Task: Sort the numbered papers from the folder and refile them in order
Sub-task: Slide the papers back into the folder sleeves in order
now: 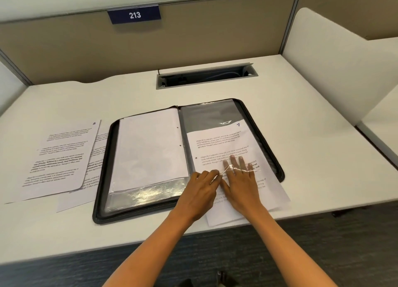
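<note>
- The sheet marked 7 (224,145) lies part-way inside the clear sleeve (212,114) on the right half of the open zip folder (277,157); its lower end sticks out past the folder's near edge and over the tabletop (301,105) rim at about 5 o'clock.
- Our right hand (241,179) lies flat on that sheet, and the fingers seem to reach under the sleeve's plastic mouth, where a bright glare line crosses them; it is spread and curls round nothing.
- Our left hand (200,187) sits just beside it at 9 o'clock, fingers bent at the sleeve's edge. It looks to be pinching the plastic lip open, but we cannot tell for sure.
- The left half of the folder holds a blank-faced punched sheet (150,148) in its own sleeve.
- At 9 o'clock of the folder, loose printed pages (62,155) overlap on the tabletop; the top one bears a 5.
- We judge the step in hand to be sliding sheet 7 home or drawing it out.
- Risks: the thin page could buckle or crease if pushed while the lip is closed, the plastic could snag a corner, and the overhanging end could bend over the tabletop edge.
- Further out at 12 o'clock are a cable tray (204,76) and a sign reading 213 (134,14).
</note>
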